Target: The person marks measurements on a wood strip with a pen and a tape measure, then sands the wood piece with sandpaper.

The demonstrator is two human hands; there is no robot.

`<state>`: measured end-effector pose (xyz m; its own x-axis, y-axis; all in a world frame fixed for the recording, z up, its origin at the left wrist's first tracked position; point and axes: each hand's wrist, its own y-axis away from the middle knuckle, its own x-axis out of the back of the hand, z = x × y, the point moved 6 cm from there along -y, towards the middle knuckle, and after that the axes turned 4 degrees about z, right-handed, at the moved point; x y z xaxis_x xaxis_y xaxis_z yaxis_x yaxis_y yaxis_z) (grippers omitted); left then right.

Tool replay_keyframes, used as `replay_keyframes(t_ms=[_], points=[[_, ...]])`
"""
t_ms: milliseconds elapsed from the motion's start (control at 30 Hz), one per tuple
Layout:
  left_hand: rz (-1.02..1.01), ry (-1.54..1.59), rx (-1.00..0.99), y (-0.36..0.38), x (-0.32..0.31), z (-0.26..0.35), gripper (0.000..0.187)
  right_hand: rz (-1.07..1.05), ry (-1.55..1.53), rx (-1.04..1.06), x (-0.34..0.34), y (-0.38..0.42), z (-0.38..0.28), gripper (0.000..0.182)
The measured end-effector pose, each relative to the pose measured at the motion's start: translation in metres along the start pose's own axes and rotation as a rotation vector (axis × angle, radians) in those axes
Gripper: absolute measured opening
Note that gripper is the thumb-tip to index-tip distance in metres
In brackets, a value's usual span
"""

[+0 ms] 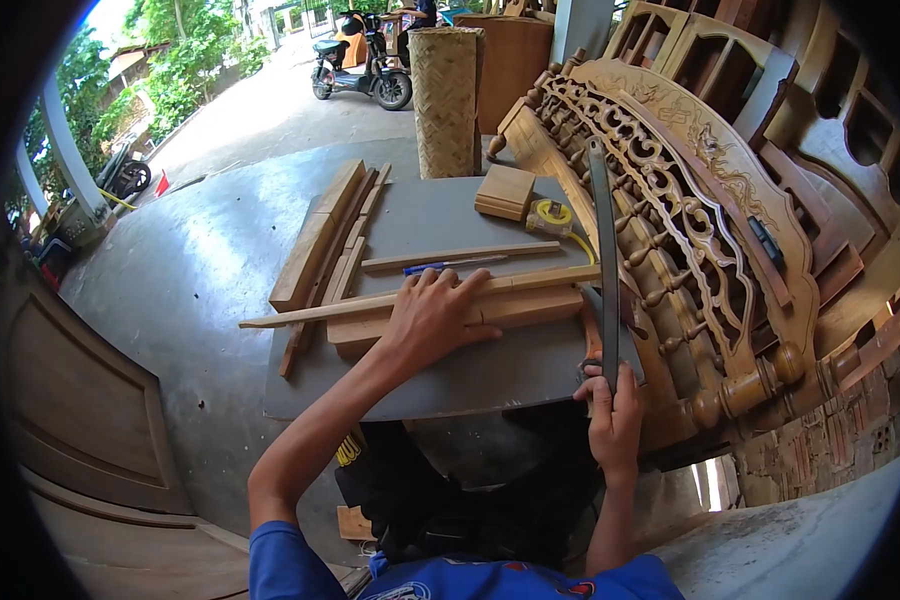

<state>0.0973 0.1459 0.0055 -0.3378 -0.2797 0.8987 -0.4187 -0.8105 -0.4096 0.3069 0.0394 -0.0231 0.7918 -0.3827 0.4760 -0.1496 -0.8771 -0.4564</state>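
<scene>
My left hand (432, 312) is pressed over a thin wooden strip (530, 280), its fingers across the top and the thumb against the thicker wooden block (535, 308) below. The strip lies along the block and juts out past it on the left. At the block's right end, my right hand (613, 415) is closed around the lower end of a saw (605, 240) with a long dark metal bar, which points away from me. Its blade cannot be made out. Behind the strip lie a blue pen (430, 267) and a second wooden strip (460, 256).
On the grey tabletop (450, 375) are several long wooden pieces (320, 235), stacked square blocks (505, 190) and a yellow tape measure (550, 215). Carved wooden panels (660, 190) lean close on the right. A woven bamboo roll (448, 100) stands behind the table.
</scene>
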Motion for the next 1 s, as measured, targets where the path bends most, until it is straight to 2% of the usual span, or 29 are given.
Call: replay_keyframes(t_ms=[133, 233, 333, 433, 467, 567, 667, 767, 833, 900, 1000], points=[[0.008, 0.003, 0.016, -0.014, -0.005, 0.001, 0.069, 0.014, -0.027, 0.008, 0.006, 0.002, 0.004, 0.027], [0.042, 0.005, 0.022, -0.020, -0.009, -0.001, 0.069, 0.034, -0.086, -0.063, 0.008, 0.001, 0.002, 0.022], [0.043, -0.003, 0.032, -0.021, -0.008, -0.001, 0.069, -0.072, -0.223, -0.088, 0.014, -0.003, 0.011, 0.027], [0.061, -0.009, 0.015, -0.021, -0.009, -0.001, 0.069, 0.028, -0.139, -0.113, 0.031, -0.015, 0.008, 0.023], [0.076, -0.012, 0.008, -0.021, -0.009, -0.002, 0.069, 0.155, -0.036, 0.030, 0.040, -0.025, -0.006, 0.023], [0.074, -0.030, 0.012, -0.021, -0.007, -0.001, 0.070, 0.314, -0.128, 0.056, 0.045, -0.059, 0.014, 0.022], [0.079, -0.024, 0.011, -0.022, -0.010, -0.003, 0.070, -0.136, 0.048, -0.197, 0.024, -0.076, 0.046, 0.020], [0.117, -0.022, 0.003, -0.023, -0.010, -0.005, 0.068, 0.034, 0.115, 0.049, 0.017, -0.070, 0.036, 0.019], [0.095, -0.017, 0.027, -0.023, -0.012, -0.006, 0.067, 0.073, 0.156, 0.009, 0.025, -0.070, 0.031, 0.018], [0.109, -0.035, 0.032, -0.029, -0.010, -0.009, 0.065, 0.171, 0.217, 0.063, 0.035, -0.074, 0.021, 0.017], [0.119, -0.054, 0.030, -0.030, -0.013, -0.011, 0.064, 0.214, 0.109, 0.215, 0.037, -0.093, -0.021, 0.018]])
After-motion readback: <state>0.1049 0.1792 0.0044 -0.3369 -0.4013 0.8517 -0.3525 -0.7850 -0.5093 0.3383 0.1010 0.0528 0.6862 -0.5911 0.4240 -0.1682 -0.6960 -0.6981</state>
